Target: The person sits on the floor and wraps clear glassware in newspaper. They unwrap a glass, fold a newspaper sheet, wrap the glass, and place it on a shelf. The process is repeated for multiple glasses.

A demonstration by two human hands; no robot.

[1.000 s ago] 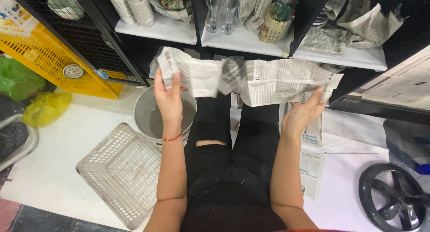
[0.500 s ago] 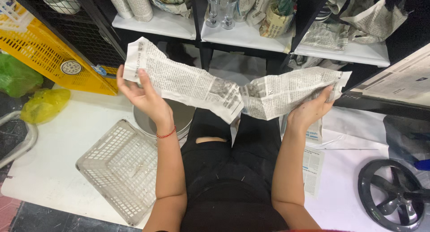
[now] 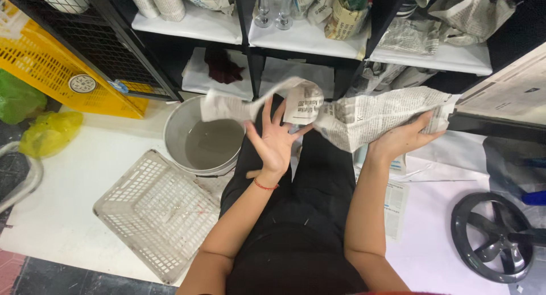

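At frame centre the left hand (image 3: 277, 140) is spread open against crumpled newspaper (image 3: 364, 116), whose right end the right hand (image 3: 401, 138) grips

Bare white floor (image 3: 85, 181) lies open left of the round grey metal bucket (image 3: 196, 144) and upturned white plastic basket (image 3: 153, 212).

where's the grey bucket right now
In the head view the grey bucket sits on the floor left of centre, below the shelf, just behind the white basket and beside the left hand.
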